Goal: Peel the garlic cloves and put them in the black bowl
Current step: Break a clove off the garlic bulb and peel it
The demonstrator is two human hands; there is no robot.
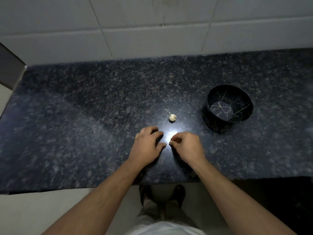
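The bowl (228, 106) at far right holds nothing, the bulb (172, 117) sits near centre, the right hand (186, 146) pinches one clove (171, 141), the left hand (149, 141) rests spread, so the task looks barely begun.

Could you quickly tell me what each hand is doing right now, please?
Left hand: open, fingers resting on the counter.
Right hand: pinching a garlic clove.

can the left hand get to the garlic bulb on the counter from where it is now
Probably yes. The left hand rests open on the counter, and the garlic bulb lies just beyond its fingertips with only bare counter between. The right hand, pinching a small clove, sits off to the side.
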